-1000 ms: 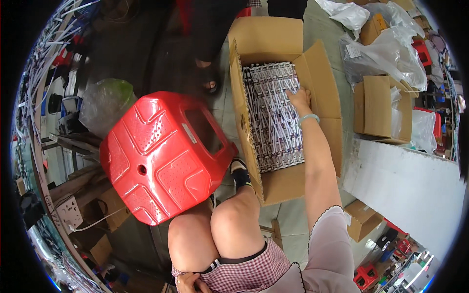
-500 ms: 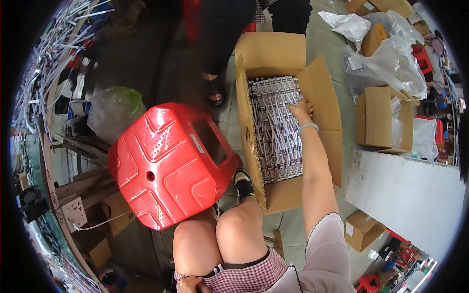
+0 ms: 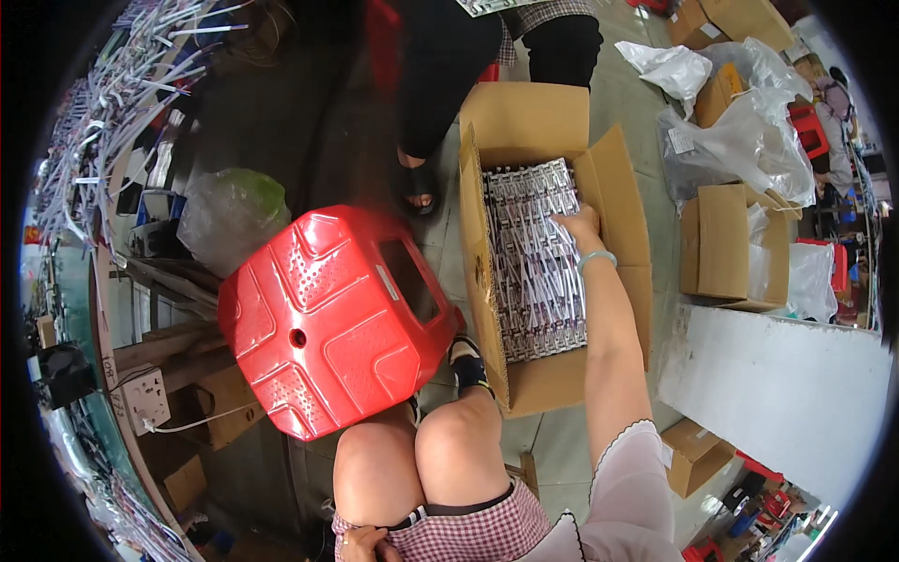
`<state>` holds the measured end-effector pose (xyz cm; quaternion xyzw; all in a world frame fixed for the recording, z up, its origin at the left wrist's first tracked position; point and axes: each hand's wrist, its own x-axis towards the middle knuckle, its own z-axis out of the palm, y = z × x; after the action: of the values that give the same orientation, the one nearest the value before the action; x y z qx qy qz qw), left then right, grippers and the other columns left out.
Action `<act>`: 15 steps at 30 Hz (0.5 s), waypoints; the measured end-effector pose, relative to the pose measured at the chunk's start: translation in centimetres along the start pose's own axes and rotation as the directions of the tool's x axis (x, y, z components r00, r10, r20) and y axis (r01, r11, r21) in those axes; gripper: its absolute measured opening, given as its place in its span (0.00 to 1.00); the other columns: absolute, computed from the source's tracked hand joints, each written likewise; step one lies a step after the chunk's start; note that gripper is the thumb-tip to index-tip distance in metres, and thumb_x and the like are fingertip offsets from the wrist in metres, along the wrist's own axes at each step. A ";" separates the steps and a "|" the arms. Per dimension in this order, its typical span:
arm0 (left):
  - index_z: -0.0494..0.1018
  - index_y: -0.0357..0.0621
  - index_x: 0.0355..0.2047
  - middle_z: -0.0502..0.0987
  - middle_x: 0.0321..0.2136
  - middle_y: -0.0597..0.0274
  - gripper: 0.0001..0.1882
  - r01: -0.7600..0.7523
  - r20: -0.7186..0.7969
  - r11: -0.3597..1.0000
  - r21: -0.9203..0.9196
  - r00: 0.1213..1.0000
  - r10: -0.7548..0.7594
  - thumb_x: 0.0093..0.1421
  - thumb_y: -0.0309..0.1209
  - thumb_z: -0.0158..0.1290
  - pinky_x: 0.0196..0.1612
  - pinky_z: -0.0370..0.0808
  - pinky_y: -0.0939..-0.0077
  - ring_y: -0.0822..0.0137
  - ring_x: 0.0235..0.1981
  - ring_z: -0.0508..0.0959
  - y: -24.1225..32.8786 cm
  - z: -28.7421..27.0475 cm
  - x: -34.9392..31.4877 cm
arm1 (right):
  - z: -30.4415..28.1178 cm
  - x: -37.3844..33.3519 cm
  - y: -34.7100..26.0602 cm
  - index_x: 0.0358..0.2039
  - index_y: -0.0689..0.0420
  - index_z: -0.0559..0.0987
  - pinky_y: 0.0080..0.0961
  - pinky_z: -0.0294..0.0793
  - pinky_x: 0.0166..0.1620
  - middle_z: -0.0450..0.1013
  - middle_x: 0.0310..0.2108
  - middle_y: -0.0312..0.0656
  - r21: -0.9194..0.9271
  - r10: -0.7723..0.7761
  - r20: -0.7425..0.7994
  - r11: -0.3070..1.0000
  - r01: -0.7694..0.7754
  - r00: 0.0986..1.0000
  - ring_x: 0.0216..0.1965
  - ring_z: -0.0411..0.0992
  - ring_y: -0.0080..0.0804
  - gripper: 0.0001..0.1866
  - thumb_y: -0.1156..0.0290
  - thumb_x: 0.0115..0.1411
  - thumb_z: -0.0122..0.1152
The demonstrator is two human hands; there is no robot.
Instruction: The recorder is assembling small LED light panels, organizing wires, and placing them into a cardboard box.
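Note:
An open cardboard box (image 3: 524,101) stands on the floor ahead of my knees. Inside lies a panel of small boards with thin pale wires (image 3: 534,262), in close rows. My right hand (image 3: 581,228) is at the panel's right edge, its thumb over the top and its other fingers down the side, partly hidden. My left hand (image 3: 368,544) rests curled on the checkered cloth (image 3: 482,525) over my lap, partly cut off by the lower edge; whatever is inside its fingers is hidden.
A red plastic stool (image 3: 318,323) stands left of the box. Another person's dark-trousered legs (image 3: 449,75) are just beyond. Plastic bags (image 3: 740,140), a smaller carton (image 3: 716,244) and a white board (image 3: 777,370) lie to the right. Wire bundles (image 3: 122,122) hang at far left.
My right hand has drawn slightly nearer along the panel's right edge, and its thumb now lies on the panel. A similar panel has come into view above the other person's legs. My left hand stays put.

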<state>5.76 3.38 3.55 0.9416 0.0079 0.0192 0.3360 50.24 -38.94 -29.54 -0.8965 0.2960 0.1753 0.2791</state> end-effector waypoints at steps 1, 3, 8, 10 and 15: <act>0.73 0.32 0.41 0.76 0.32 0.44 0.16 0.024 0.030 1.000 -0.016 0.999 -0.024 0.49 0.15 0.52 0.33 0.74 0.62 0.49 0.28 0.76 0.0 -0.1 -0.1 | -0.1 -0.6 -0.8 0.45 0.64 0.79 0.39 0.71 0.56 0.74 0.49 0.58 0.025 -0.054 -0.014 0.998 0.054 0.998 0.52 0.73 0.53 0.34 0.57 0.40 0.78; 0.72 0.34 0.42 0.76 0.34 0.45 0.15 0.096 0.090 0.995 -0.023 0.992 -0.094 0.51 0.16 0.52 0.37 0.74 0.61 0.48 0.31 0.76 0.3 -0.5 -0.2 | 0.1 -2.3 -2.6 0.44 0.65 0.79 0.40 0.72 0.54 0.75 0.47 0.58 0.010 -0.092 -0.046 0.996 0.093 0.995 0.51 0.74 0.53 0.33 0.57 0.41 0.78; 0.72 0.35 0.40 0.76 0.34 0.46 0.15 0.021 0.062 1.000 0.013 0.998 -0.022 0.51 0.15 0.51 0.39 0.73 0.62 0.48 0.33 0.76 -0.7 0.5 -0.6 | -3.0 -6.4 -4.7 0.48 0.58 0.75 0.46 0.71 0.53 0.76 0.47 0.57 0.063 -0.196 -0.141 0.977 0.206 0.971 0.51 0.73 0.57 0.28 0.63 0.48 0.73; 0.72 0.35 0.37 0.75 0.32 0.47 0.16 0.040 0.039 0.999 0.027 0.998 -0.041 0.46 0.11 0.47 0.36 0.73 0.63 0.49 0.32 0.76 -0.5 0.7 -0.9 | -5.1 -8.8 -6.0 0.46 0.57 0.76 0.45 0.71 0.52 0.77 0.45 0.56 0.083 -0.212 -0.189 0.969 0.231 0.959 0.49 0.74 0.56 0.25 0.64 0.49 0.72; 0.71 0.40 0.38 0.76 0.34 0.51 0.17 -0.004 0.005 1.000 -0.016 1.000 0.004 0.46 0.15 0.52 0.36 0.72 0.62 0.50 0.34 0.75 -1.2 1.0 -1.9 | -13.6 -16.1 -6.6 0.38 0.60 0.79 0.37 0.75 0.44 0.80 0.36 0.47 0.305 -0.336 -0.310 0.851 0.428 0.889 0.39 0.79 0.43 0.15 0.71 0.50 0.71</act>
<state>3.88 3.60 2.00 0.9391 0.0051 0.0173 0.3433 44.08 -35.76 -8.54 -0.8844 0.1699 -0.0542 0.4313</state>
